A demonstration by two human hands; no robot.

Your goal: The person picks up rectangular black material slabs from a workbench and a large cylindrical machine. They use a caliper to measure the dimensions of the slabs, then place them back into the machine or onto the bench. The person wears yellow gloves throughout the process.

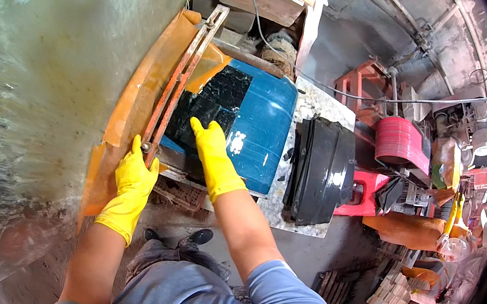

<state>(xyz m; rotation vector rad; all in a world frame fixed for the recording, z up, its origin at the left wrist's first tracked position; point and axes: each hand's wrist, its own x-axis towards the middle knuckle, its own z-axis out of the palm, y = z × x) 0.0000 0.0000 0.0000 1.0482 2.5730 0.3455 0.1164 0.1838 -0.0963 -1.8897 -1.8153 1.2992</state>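
Note:
Both my hands wear yellow rubber gloves. My left hand (pixel 135 177) is closed around the near end of a long, slotted, rust-red metal bar (pixel 172 89), close to a bolt in it. My right hand (pixel 216 157) lies palm down with its fingers out, touching a wet, shiny black sheet (pixel 212 107). Under that sheet is a blue, smooth, curved-edged surface (pixel 264 131). Orange-brown flexible sheeting (pixel 127 114) runs along the left of the bar, and part of it shows past the black sheet's far edge.
A large, wet grey curved wall (pixel 69 65) rises on the left. To the right, a stack of black sheets (pixel 323 172) rests on a speckled board (pixel 301 227). Beyond are a red stool (pixel 363 194) and a pink ribbed object (pixel 399 141). A cable (pixel 351 95) hangs across the back.

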